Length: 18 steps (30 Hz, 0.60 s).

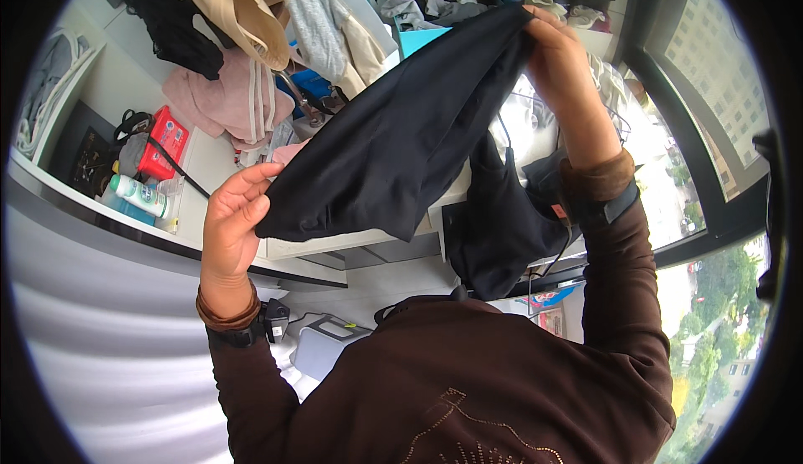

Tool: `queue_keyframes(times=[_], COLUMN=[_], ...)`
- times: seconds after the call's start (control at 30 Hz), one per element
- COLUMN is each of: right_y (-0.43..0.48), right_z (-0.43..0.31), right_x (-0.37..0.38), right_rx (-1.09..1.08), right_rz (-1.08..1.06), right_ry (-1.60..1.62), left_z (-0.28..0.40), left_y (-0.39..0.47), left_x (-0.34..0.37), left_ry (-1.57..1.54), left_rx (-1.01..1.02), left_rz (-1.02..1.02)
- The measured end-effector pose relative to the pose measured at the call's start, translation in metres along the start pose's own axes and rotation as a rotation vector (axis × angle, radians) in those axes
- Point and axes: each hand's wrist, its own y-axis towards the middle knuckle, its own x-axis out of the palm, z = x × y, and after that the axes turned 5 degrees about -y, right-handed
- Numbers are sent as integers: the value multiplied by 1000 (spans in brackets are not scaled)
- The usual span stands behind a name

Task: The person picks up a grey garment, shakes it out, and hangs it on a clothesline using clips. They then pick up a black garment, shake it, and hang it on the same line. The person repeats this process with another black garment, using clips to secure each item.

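A black cloth garment (389,131) is stretched in the air between both hands, running from low left to high right. My left hand (235,219) pinches its lower left corner between thumb and fingers. Up at the right, my right hand (558,56) grips the opposite end, with folds hanging below it. Which kind of garment it is, I cannot tell. Under my right forearm hangs another black garment (495,225) with thin straps and a small orange tag; part of it is hidden behind the sleeve.
Clothes hang at the upper left, with a pink towel-like cloth (229,97) below them. A red package (164,144) and a white bottle with a green cap (138,194) occupy the left shelf. A turquoise box (420,40) of socks stands behind. Windows (709,68) line the right.
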Motion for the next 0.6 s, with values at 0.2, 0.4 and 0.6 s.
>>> queue_keyframes(times=[0.2, 0.4, 0.6], right_y=[-13, -34, -11], right_z=[-4, 7, -28], right_x=[22, 99, 111], right_rx=[204, 311, 2], right_rz=[-44, -390, -397], right_ry=[67, -230, -507], left_z=[-19, -67, -24], left_y=[33, 58, 73], left_x=[-3, 109, 106], left_ry=[587, 167, 183], left_rx=[-41, 320, 438], left_rz=[348, -30, 78])
